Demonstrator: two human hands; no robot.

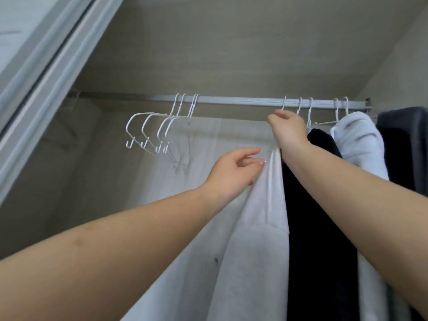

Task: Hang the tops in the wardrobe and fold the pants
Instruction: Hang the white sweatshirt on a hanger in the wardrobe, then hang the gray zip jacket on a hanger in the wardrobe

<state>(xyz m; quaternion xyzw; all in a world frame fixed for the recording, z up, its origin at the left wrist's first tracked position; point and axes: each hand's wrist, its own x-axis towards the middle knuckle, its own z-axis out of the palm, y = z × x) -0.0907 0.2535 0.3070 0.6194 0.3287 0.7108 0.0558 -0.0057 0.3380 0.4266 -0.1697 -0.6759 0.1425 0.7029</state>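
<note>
Hands first: my right hand (288, 130) pinches the hanger hook (283, 105) at the rail (231, 99), my left hand (234, 169), fingers loose, touches the white top (259, 228); several tops hang, pants unseen.

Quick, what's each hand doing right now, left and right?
Left hand: open, fingers loosely touching the white top.
Right hand: pinching a hanger hook at the rail.
</note>
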